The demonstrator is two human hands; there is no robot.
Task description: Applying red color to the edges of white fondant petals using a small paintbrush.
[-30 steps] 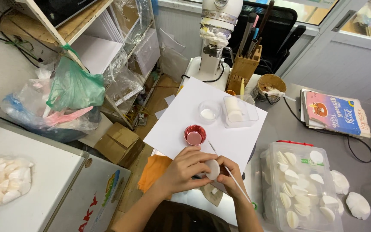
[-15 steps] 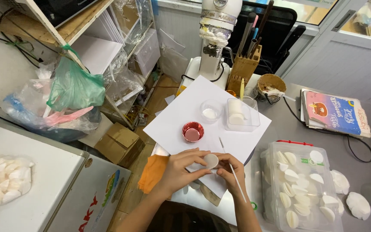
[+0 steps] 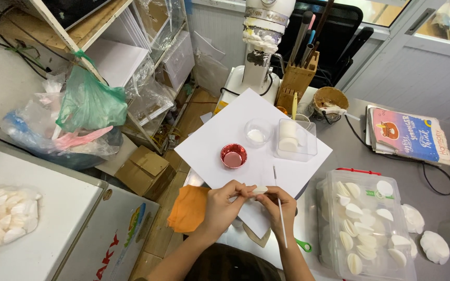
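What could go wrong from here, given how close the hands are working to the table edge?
The white piece, pinched by both hands at the sheet's near corner, may slip and fall past the table edge. The brush in the right hand points its tip toward the red cup; a careless swing might tip it onto the sheet. The left hand's grip could dent the piece if it is soft.

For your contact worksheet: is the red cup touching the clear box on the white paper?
Apart. The head view shows bare white paper between the red cup and the clear box.
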